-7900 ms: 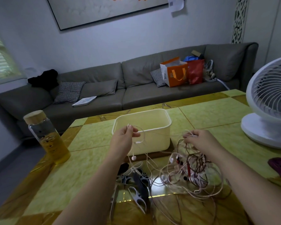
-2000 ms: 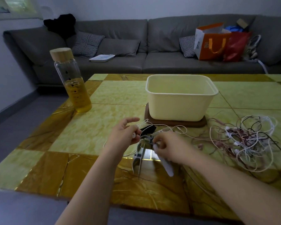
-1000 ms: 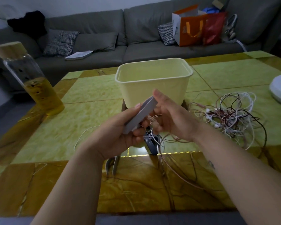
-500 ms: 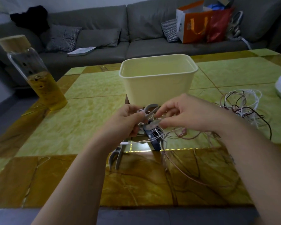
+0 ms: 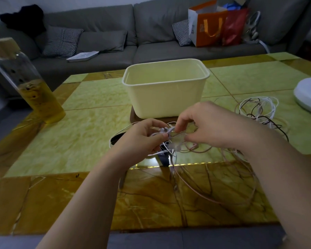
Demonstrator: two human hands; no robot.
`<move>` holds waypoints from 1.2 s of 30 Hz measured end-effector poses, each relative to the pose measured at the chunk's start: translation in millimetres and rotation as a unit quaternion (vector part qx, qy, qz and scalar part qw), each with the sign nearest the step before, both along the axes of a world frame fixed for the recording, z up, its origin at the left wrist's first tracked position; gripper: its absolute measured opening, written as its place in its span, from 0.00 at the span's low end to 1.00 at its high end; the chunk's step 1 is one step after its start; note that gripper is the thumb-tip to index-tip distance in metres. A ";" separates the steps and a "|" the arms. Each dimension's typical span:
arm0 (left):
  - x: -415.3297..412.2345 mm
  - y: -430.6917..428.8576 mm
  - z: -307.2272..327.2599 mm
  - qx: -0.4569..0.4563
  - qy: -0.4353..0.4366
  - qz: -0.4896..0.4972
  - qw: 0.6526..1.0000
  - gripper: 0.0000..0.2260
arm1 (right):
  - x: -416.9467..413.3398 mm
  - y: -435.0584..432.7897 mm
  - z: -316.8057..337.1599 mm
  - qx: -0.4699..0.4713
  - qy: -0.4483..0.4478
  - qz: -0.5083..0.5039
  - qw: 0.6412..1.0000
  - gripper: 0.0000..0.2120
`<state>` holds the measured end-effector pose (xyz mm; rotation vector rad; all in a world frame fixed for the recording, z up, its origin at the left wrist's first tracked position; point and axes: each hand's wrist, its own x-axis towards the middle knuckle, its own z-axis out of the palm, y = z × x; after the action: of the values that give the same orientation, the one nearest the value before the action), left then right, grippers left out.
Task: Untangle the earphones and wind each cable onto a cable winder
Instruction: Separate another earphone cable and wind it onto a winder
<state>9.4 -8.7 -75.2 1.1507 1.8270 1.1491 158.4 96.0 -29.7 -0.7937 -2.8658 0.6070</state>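
My left hand (image 5: 142, 139) grips a pale grey cable winder (image 5: 166, 131) above the table, just in front of the cream tub. My right hand (image 5: 210, 126) pinches a thin white earphone cable (image 5: 162, 152) at the winder's top end. The cable trails down from both hands. Loose pink and white earphone cables (image 5: 214, 180) sprawl over the table under my right forearm. A tangled heap of white and dark earphones (image 5: 258, 112) lies to the right. A dark spare winder (image 5: 164, 158) rests on the table below my hands, partly hidden.
A cream plastic tub (image 5: 166, 96) stands on a brown coaster behind my hands. A glass bottle (image 5: 31, 87) of yellow liquid with a wooden lid stands at the left. A white fan base (image 5: 309, 95) sits at the right edge. A grey sofa runs behind the table.
My hands picked a grey winder up off the table and brought it together with a white cable. Over the last half second both hands sank slightly and my right fingers closed on the cable.
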 end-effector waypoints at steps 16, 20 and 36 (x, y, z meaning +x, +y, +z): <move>2.6 0.8 -6.3 0.005 0.096 0.017 0.995 0.07 | -4.4 1.4 -2.7 0.004 -0.076 -0.070 0.995 0.15; 1.1 1.3 -10.2 0.000 0.104 0.018 0.994 0.07 | -7.7 1.2 -10.4 0.000 -0.093 -0.079 0.992 0.12; 2.6 -3.7 3.3 0.011 -0.141 -0.107 0.984 0.10 | -7.9 -7.6 10.2 -0.050 0.099 0.027 0.993 0.06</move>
<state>12.0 -12.4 -71.9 1.1042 1.4436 1.1451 150.5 88.4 -19.5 -0.6297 -2.7013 0.7938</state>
